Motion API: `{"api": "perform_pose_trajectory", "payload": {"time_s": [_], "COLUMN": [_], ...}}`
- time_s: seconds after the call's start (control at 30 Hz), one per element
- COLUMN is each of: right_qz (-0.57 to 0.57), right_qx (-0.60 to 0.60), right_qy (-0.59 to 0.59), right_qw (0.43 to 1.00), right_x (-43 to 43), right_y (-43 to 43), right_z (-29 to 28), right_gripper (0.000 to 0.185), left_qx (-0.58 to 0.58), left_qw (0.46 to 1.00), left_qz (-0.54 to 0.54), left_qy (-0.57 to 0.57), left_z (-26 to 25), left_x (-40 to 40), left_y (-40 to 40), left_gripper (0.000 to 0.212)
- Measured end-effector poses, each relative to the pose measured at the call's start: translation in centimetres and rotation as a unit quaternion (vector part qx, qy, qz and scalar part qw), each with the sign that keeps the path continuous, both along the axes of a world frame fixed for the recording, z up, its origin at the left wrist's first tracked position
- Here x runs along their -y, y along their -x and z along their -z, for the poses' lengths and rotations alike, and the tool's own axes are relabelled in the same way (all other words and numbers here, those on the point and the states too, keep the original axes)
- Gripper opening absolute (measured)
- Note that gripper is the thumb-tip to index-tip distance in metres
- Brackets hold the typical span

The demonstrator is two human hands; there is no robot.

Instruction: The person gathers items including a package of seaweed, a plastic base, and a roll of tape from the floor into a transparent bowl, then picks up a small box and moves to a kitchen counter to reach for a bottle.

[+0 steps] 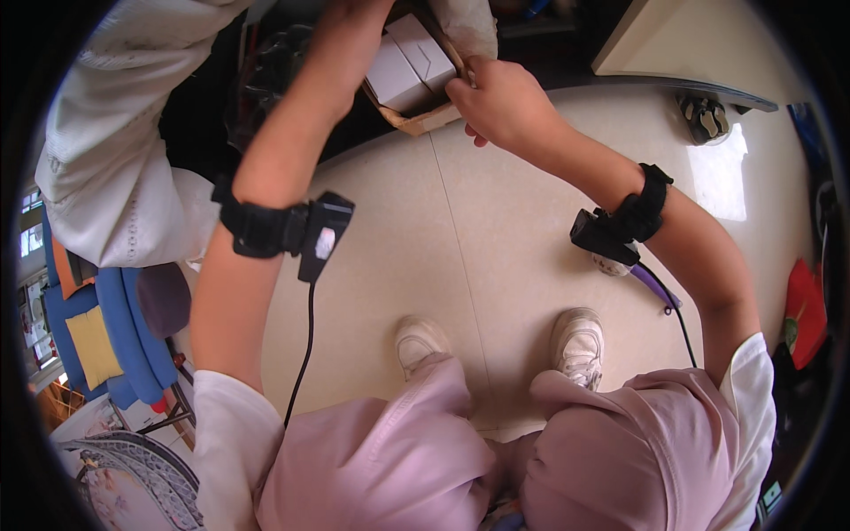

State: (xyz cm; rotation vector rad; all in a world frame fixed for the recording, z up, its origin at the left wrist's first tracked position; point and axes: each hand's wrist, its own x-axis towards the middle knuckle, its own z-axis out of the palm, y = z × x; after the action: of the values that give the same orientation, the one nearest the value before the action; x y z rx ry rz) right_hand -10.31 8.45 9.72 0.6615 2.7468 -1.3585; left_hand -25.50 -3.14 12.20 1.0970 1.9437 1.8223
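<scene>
A small open cardboard box (415, 123) stands at the top, holding white cartons (425, 50) side by side. My right hand (501, 96) is closed on the box's near right corner, thumb and fingers at its rim. Crumpled white material (468, 26) is just beyond that hand. My left hand (355, 26) reaches up beside the box's left side; its fingers are cut off by the top edge of the picture, so what they touch is hidden. A dark, shiny, transparent plastic item (272, 73) lies left of my left forearm.
White fabric (126, 146) hangs at the left. Behind it are a blue sofa (123, 332) and a yellow cushion (95, 345). A purple-handled object (654, 285) lies on the tiled floor (372, 252). Slippers (704, 119) are at the right. Cables run from both forearm straps.
</scene>
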Motion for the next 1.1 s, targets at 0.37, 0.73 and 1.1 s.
{"api": "perform_pose_trajectory", "payload": {"time_s": [0.37,0.73,1.1], "right_qz": [0.098,0.025,-0.037], "right_qx": [-0.049,0.041,0.324], "right_qy": [0.176,-0.087,-0.206], "right_qw": [0.978,0.995,0.923], "right_x": [0.4,-5.5,-7.2], "right_y": [-2.0,-16.4,-33.8], "right_z": [0.9,6.4,9.5], "right_gripper": [0.057,0.040,0.067], "left_qx": [-0.013,-0.107,-0.144], "left_qw": [0.998,0.992,0.985], "left_qz": [-0.032,-0.016,-0.040], "left_qy": [0.055,0.060,0.092], "left_z": [8.2,8.6,10.4], "left_x": [4.2,1.6,2.2], "left_y": [-5.5,1.8,1.3], "left_gripper": [0.088,0.077,0.089]}}
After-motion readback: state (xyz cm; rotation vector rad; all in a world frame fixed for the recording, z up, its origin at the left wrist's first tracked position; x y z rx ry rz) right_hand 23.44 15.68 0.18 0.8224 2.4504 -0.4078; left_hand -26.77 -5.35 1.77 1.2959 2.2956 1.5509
